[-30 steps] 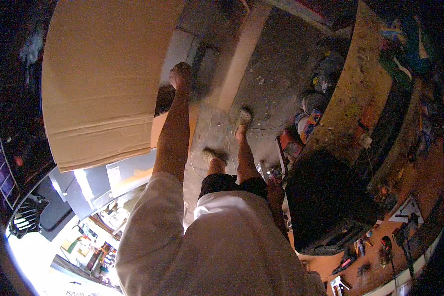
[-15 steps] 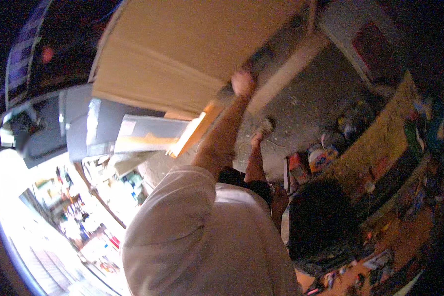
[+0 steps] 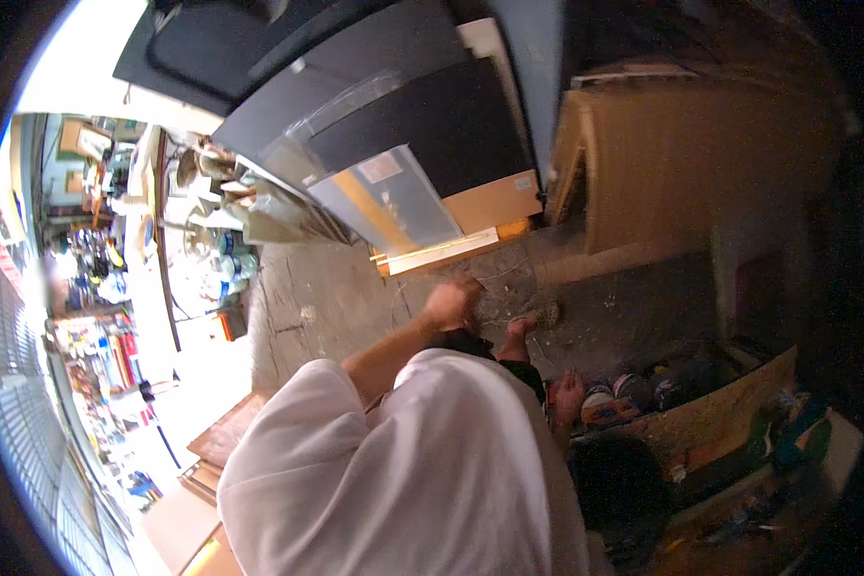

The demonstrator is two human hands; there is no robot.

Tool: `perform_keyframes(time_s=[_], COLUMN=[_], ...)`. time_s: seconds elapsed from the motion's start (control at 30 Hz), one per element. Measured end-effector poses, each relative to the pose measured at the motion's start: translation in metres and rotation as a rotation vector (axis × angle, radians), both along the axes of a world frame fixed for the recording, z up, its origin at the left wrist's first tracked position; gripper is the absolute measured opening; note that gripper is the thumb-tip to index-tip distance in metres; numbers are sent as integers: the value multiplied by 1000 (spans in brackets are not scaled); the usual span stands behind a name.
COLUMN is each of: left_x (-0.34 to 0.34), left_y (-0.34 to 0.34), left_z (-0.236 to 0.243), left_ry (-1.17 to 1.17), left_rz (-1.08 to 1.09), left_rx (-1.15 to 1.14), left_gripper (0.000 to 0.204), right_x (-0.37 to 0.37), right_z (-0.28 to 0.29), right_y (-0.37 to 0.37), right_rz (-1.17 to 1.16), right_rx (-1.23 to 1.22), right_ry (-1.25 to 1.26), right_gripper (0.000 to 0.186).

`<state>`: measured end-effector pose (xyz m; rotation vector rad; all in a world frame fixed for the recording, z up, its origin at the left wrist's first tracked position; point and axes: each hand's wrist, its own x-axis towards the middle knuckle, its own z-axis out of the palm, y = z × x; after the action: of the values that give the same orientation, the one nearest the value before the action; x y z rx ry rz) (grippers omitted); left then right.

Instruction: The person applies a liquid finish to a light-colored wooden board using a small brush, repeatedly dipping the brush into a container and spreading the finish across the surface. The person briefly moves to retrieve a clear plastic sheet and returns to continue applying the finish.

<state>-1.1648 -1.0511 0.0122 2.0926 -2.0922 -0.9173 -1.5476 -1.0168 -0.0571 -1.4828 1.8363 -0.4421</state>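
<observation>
Left hand [image 3: 451,305] at centre frame, raised off a bare forearm, fingers curled loosely inward, gripping nothing discernible; blur makes it impossible to tell whether anything thin is pinched. Just above it, toward the upper middle, a stack of flat boards [image 3: 413,182] leaning together: dark sheets, a pale glossy panel, a tan edge and a cream strip at the bottom, close to the hand but not touching it. To the right of the stack, in the upper right, a large brown cardboard sheet [image 3: 701,163] standing against a dim wall. Right hand [image 3: 569,396] low at centre right, hanging beside the dark shorts, fingers slack and open, empty. A bare foot [image 3: 518,331] between the two hands on the gritty concrete floor [image 3: 326,298]. White shirt [image 3: 403,470] filling the lower middle. Paint cans [image 3: 610,398] clustered just right of the lower hand, beside a speckled board [image 3: 720,413] at lower right. Brightly lit shop shelves [image 3: 106,355] along the left edge.
</observation>
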Motion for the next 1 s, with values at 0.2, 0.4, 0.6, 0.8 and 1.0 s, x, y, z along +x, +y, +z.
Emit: perform_keyframes(time_s=[0.2,0.4,0.6,0.8,1.0], left_x=[159,248,267,269,265], left_y=[12,-30,-56,-65,-57], left_z=[25,41,40,38,53], left_ry=[-163,-263,-379,-506,-473], left_rz=[491,516,470,463,454], left_rx=[-537,-592,-441,-441,-382], left_gripper=[19,53,67,51,29], right_x=[78,165,212,229,273], right_z=[31,57,93,109,116], right_y=[-20,2,8,-25,-114], right_rz=[161,267,365,459,726], right_rx=[249,218,176,88,-41], right_ry=[-158,-9,-75,-84,-39], right_gripper=[39,33,25,22,21])
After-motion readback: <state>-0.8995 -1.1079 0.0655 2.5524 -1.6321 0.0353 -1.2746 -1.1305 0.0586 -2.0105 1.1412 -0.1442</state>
